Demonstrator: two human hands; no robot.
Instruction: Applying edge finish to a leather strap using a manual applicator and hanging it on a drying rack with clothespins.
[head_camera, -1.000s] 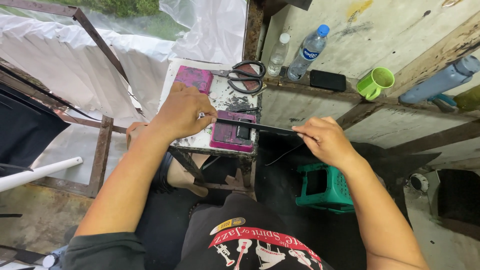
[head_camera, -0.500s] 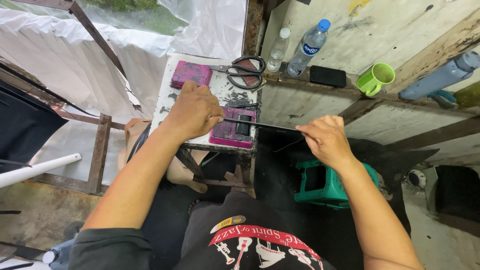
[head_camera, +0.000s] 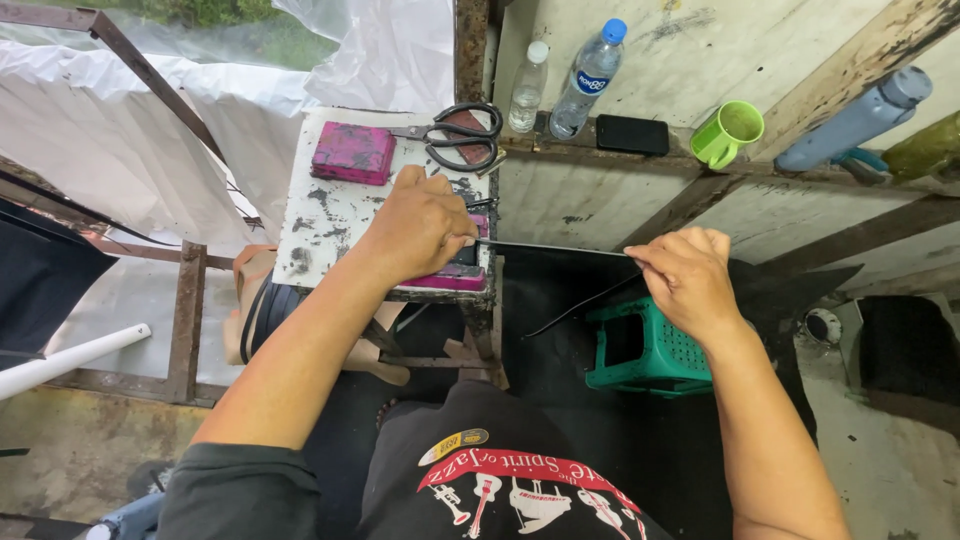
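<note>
**Inspector:** Report the left hand.

**Assistant:** The left hand (head_camera: 420, 225) rests on the near right edge of the small white stained table (head_camera: 330, 215). Its fingers are curled down, pressing on one end of a thin dark strip (head_camera: 555, 248), over a magenta block (head_camera: 455, 278) at the table's edge. Whether the fingertips pinch the strip or only pin it cannot be told; the hand hides them.

**Inspector:** And the right?

**Assistant:** The right hand (head_camera: 690, 280) is off the table, above a green plastic stool (head_camera: 650, 350). Thumb and forefinger are pinched on the strip's other end. The strip runs nearly level between the two hands; a dark tail hangs from the right hand toward the stool.

**Inspector:** Surroundings?

**Assistant:** A second magenta block (head_camera: 352, 152) lies at the table's far left. Black-handled scissors (head_camera: 455, 140) lie at its far right, clear of both hands. On the ledge behind stand two clear bottles, a small one (head_camera: 528, 88) and a blue-capped one (head_camera: 590, 78), then a black phone (head_camera: 630, 134) lying flat and a green mug (head_camera: 730, 132).
</note>
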